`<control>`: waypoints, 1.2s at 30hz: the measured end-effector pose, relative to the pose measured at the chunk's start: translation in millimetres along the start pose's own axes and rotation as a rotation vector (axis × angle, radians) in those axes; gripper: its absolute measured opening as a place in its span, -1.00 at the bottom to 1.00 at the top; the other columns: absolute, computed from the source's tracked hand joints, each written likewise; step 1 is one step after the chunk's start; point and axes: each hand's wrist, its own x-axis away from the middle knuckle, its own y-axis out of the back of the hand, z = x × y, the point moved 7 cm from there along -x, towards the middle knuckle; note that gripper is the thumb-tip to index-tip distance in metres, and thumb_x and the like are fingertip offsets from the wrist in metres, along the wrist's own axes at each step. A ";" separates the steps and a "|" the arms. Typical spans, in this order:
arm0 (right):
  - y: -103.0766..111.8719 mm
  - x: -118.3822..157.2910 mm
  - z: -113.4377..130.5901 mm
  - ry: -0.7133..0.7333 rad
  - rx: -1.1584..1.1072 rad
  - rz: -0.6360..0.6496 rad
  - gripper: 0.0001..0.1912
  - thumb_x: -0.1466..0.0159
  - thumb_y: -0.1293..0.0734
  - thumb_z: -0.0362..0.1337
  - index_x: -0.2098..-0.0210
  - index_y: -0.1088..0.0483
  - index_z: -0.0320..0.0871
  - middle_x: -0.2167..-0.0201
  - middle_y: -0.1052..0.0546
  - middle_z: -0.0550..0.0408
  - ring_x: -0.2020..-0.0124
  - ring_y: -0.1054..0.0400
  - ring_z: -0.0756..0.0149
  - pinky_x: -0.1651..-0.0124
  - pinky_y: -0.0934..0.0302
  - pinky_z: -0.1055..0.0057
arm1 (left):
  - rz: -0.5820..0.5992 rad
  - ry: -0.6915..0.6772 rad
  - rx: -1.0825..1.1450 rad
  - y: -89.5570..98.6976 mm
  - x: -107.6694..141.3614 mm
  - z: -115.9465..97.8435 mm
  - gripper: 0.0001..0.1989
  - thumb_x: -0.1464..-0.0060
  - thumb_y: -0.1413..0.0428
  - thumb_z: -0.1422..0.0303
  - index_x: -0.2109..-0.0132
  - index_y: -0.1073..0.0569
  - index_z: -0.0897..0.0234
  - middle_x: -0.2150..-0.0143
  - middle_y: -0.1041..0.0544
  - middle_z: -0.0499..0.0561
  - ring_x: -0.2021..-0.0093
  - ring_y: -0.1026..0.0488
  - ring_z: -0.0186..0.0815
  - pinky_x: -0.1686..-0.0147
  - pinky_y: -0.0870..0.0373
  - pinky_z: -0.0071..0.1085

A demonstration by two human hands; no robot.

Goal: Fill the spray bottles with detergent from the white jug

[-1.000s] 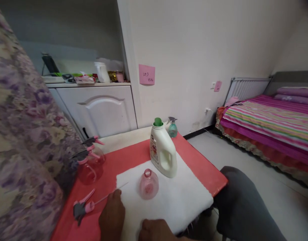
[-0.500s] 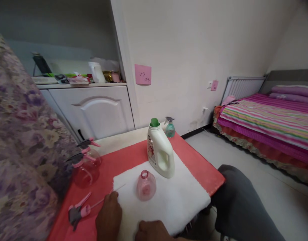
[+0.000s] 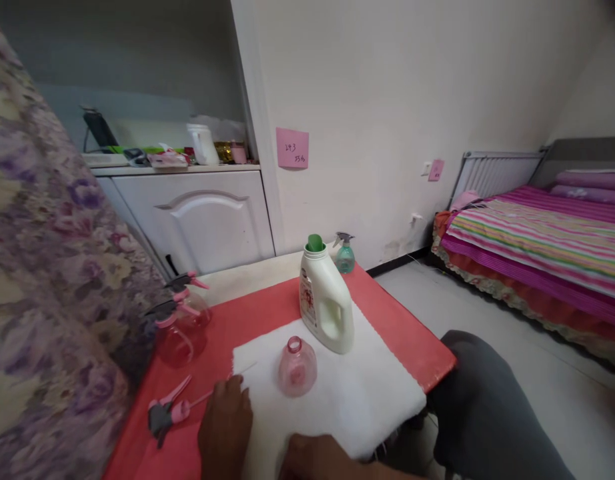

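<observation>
My left hand point(image 3: 226, 421) rests at the left edge of the white cloth point(image 3: 337, 407), over the thin tube of a grey and pink spray head point(image 3: 170, 412); whether its fingers grip the tube is unclear. My right hand point(image 3: 315, 457) lies at the cloth's near edge, fingers curled and their tips hidden. Between and beyond the hands an open pink transparent bottle point(image 3: 297, 370) stands on the cloth. Behind it is a large white jug point(image 3: 326, 300) with its cap off and a green spout point(image 3: 315, 243) in its neck.
Two pink spray bottles point(image 3: 175, 343) stand at the left of the red table cover point(image 3: 267, 307). A green spray bottle point(image 3: 345, 257) is at the back corner. A floral curtain point(image 3: 62, 280) hangs left; my knee point(image 3: 482, 393) is at the right.
The view has turned slightly left, so everything sits a little further right. The bottle, jug and spray head stay in place; both hands have hardly moved.
</observation>
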 end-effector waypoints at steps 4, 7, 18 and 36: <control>85.1 37.1 -1.4 -0.071 -0.453 -0.396 -0.96 -0.08 -0.36 -0.34 0.42 -0.43 -0.14 0.54 -0.41 0.25 0.53 -0.25 0.45 0.49 -0.10 0.55 | -0.001 0.034 0.254 -2.7 -1.4 -12.7 -0.80 -0.10 0.07 0.29 0.23 -0.41 0.21 0.23 -0.51 0.10 0.14 -0.48 -0.12 0.07 -0.42 -0.19; 145.6 56.9 -20.4 -0.129 -0.496 -0.609 -0.85 -0.21 -0.30 -0.22 0.45 -0.38 -0.14 0.54 -0.39 0.22 0.48 -0.25 0.40 0.38 -0.15 0.47 | 0.104 0.067 0.483 -7.0 -0.7 -31.9 -0.77 -0.08 0.02 0.22 0.20 -0.42 0.21 0.20 -0.54 0.08 0.16 -0.51 -0.15 0.11 -0.46 -0.21; 226.6 69.0 -75.9 -0.204 -0.547 -1.005 -0.66 -0.16 -0.40 -0.04 0.18 -0.38 -0.11 0.23 -0.46 0.08 0.22 -0.32 0.23 0.13 -0.24 0.30 | 0.126 0.105 0.722 -0.7 4.4 -52.6 -0.64 -0.06 -0.04 0.22 0.01 -0.40 0.25 -0.04 -0.50 0.17 -0.01 -0.47 -0.11 -0.05 -0.40 -0.08; 230.7 4.3 -70.4 -0.132 -0.594 -0.822 -0.61 -0.11 -0.42 0.05 0.29 -0.47 -0.15 0.33 -0.55 0.05 0.24 -0.38 0.15 0.19 -0.25 0.34 | 0.128 0.045 0.935 30.9 -31.6 -95.9 -0.59 0.07 -0.22 0.29 0.01 -0.47 0.18 -0.05 -0.52 0.10 -0.11 -0.41 -0.09 -0.16 -0.25 -0.09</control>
